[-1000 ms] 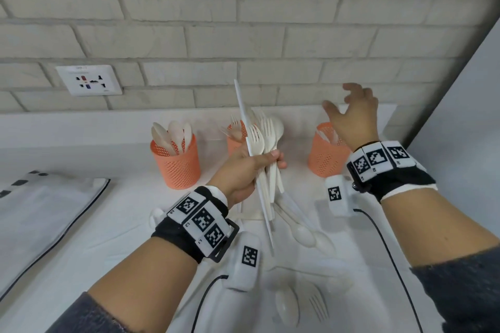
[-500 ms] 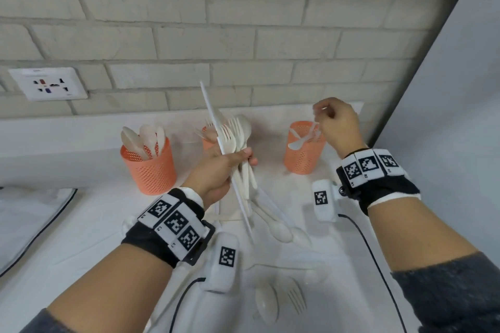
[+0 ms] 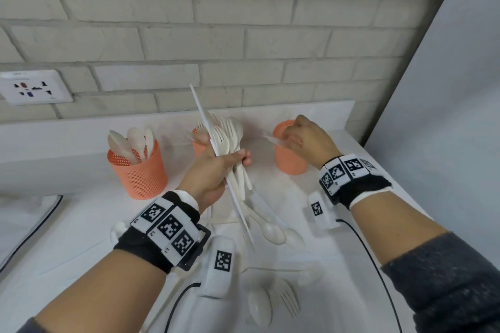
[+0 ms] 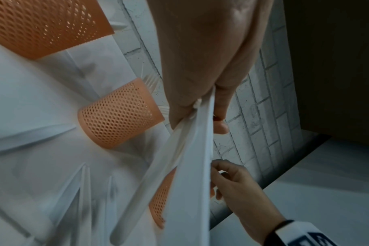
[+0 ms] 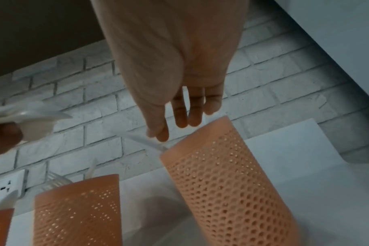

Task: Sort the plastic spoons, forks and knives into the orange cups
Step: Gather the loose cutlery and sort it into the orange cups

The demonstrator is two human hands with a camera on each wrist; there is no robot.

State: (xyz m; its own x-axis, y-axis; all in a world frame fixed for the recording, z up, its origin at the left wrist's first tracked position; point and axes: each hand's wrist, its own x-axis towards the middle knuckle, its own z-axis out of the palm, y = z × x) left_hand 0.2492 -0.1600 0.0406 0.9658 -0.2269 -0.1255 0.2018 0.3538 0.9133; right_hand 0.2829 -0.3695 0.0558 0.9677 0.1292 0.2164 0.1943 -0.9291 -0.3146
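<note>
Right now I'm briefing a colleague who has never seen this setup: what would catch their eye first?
Probably the left hand at centre, gripping a bundle of white plastic cutlery that fans upward. Behind it, three orange mesh cups stand along the brick wall: the left cup holds spoons, while the right hand is at the rim of the right cup, touching a white piece there. More white spoons and forks lie loose on the white table.
</note>
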